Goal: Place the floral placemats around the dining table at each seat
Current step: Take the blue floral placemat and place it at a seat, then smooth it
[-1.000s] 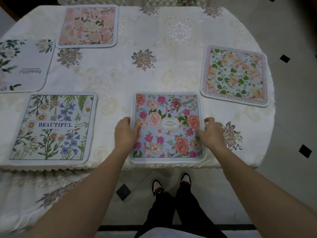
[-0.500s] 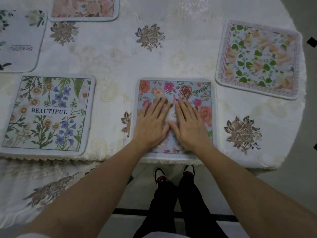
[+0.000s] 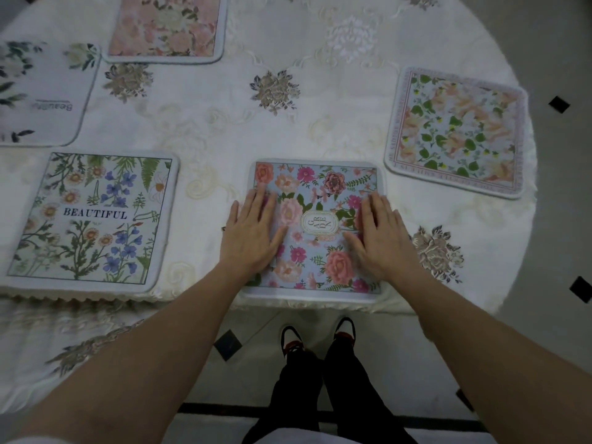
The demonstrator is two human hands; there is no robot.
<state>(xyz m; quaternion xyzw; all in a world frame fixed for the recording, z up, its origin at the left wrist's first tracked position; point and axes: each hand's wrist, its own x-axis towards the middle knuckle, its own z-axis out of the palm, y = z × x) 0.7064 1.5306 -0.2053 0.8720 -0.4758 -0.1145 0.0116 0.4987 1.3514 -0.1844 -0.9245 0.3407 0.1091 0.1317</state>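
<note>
A blue placemat with pink roses (image 3: 315,200) lies flat at the table's near edge, straight in front of me. My left hand (image 3: 251,235) rests palm down on its left side, fingers spread. My right hand (image 3: 379,235) lies flat on its right side. Neither hand grips anything. A "BEAUTIFUL" wildflower placemat (image 3: 93,219) lies to the left at the near edge. A peach and green-leaf placemat (image 3: 458,133) sits at the right. A pale white-flower placemat (image 3: 41,94) lies at the far left and a pink placemat (image 3: 166,27) at the back.
The round table carries a cream embroidered tablecloth (image 3: 275,91) that hangs over the near edge at the lower left. Grey floor tiles with small black diamonds (image 3: 559,104) surround the table on the right. My legs and shoes (image 3: 317,341) stand just below the near edge.
My hands gripped the blue placemat's sides, then pressed together flat on its middle. Now they have slid apart toward its left and right sides, still flat on it.
</note>
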